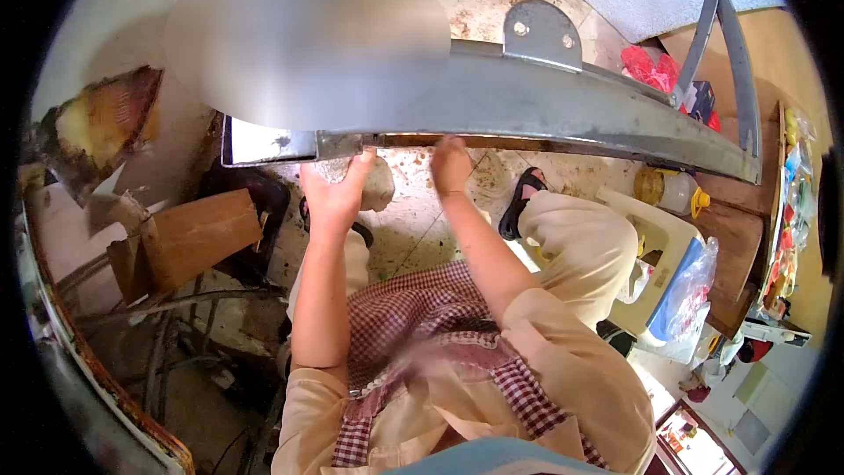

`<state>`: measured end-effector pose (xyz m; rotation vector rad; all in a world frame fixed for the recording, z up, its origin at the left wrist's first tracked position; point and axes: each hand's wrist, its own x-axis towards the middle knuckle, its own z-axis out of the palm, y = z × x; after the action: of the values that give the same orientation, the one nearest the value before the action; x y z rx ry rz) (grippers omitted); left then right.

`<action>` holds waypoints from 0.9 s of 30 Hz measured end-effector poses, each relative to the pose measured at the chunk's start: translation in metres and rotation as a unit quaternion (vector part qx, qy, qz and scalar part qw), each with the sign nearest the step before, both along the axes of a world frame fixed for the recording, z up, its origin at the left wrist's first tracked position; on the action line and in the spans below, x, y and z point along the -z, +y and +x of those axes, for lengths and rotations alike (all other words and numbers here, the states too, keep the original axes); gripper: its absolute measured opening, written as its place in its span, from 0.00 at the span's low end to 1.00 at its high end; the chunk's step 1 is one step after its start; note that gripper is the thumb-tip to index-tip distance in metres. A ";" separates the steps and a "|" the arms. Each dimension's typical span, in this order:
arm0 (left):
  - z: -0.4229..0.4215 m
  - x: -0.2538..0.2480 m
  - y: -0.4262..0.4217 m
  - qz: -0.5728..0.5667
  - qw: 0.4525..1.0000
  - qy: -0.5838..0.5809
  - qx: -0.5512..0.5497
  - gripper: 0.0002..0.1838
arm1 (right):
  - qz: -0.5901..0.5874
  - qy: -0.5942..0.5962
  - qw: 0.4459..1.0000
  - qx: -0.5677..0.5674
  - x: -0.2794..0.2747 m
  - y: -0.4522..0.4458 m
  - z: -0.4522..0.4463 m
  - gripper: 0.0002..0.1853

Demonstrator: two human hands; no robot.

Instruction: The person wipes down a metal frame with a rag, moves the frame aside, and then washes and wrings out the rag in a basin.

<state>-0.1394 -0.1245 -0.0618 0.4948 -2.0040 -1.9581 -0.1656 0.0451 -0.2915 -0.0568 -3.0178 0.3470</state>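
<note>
A long grey metal beam (527, 110) runs across the upper view, with a rounded two-hole plate (542, 33) on its far edge. Under the beam's left end, my left hand (336, 195) is closed around a rough pale block (378, 186), its thumb close to the metal edge. My right hand (451, 167) is closed in a fist at the beam's lower edge, right of the left hand; what it holds, if anything, is hidden. A large blur covers the beam's upper left part.
A cardboard box (202, 233) lies at the left, above cables and dark clutter. At the right are a cream and blue plastic container (646, 251), a yellow-capped bottle (677, 191) and red plastic bags (649, 69). Sandals (519, 202) show on the tiled floor.
</note>
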 end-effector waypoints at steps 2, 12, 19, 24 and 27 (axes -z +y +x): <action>0.004 -0.003 -0.002 -0.005 1.000 -0.025 0.012 0.16 | -0.122 0.001 0.990 -0.066 -0.013 -0.037 0.004 0.06; 0.003 -0.001 -0.004 0.020 0.999 -0.026 0.001 0.17 | -0.164 -0.021 0.961 -0.224 -0.019 -0.056 -0.005 0.12; 0.001 0.003 -0.003 -0.006 0.999 -0.008 0.031 0.16 | -0.096 0.007 0.994 -0.060 -0.006 0.107 -0.009 0.09; -0.001 -0.004 0.000 0.008 0.997 -0.049 0.056 0.22 | 0.010 0.036 0.995 -0.093 0.015 0.023 0.000 0.10; -0.002 -0.005 -0.007 -0.019 0.997 -0.029 0.069 0.27 | -0.256 0.009 0.959 -0.118 0.005 -0.041 -0.004 0.13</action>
<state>-0.1413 -0.1311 -0.0566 0.4175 -2.1600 -2.0017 -0.1701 0.0041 -0.2963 0.2662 -2.8323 1.1327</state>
